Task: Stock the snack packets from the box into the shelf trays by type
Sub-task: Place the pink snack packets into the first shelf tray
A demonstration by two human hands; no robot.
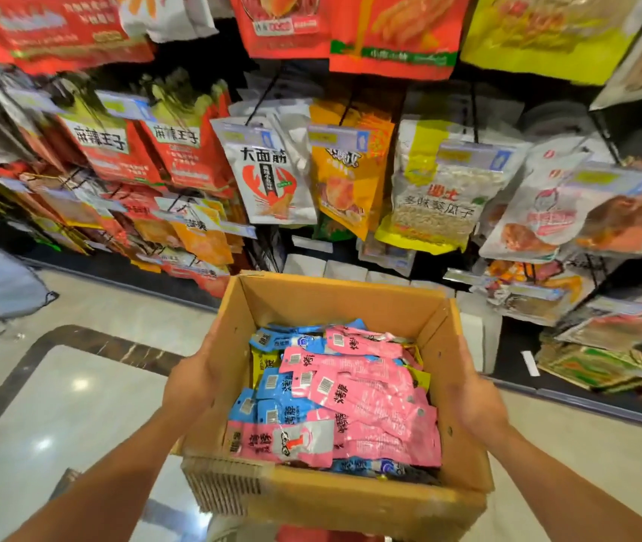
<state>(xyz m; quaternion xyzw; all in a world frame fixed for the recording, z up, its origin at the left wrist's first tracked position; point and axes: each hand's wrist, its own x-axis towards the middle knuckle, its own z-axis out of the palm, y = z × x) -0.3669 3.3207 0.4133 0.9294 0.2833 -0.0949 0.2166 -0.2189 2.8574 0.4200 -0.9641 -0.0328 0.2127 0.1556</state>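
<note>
carrying is the risky part here. in the head view the box (350, 502) is up off the floor (77, 404), squeezed between both hands. the left hand (190, 381) lies flat on the left wall and the right hand (477, 404) flat on the right wall. the fingers are stretched forward, and nothing shows hooked under the base. held by side pressure alone, the box could slide down if the squeeze eases, and the thin walls may bow inward. the near left corner (225, 488) shows ragged bare corrugation, so that edge may give first. inside, pink packets (370, 397) lie loose over blue packets (272, 408), with a yellow packet (260, 363) by the left wall, all mixed. a tilt would heap them to one side or spill some. the hanging bags (272, 181) crowd just beyond the far rim, so pushing forward could knock them. no tray is plainly seen, so types could end up misplaced.
</note>
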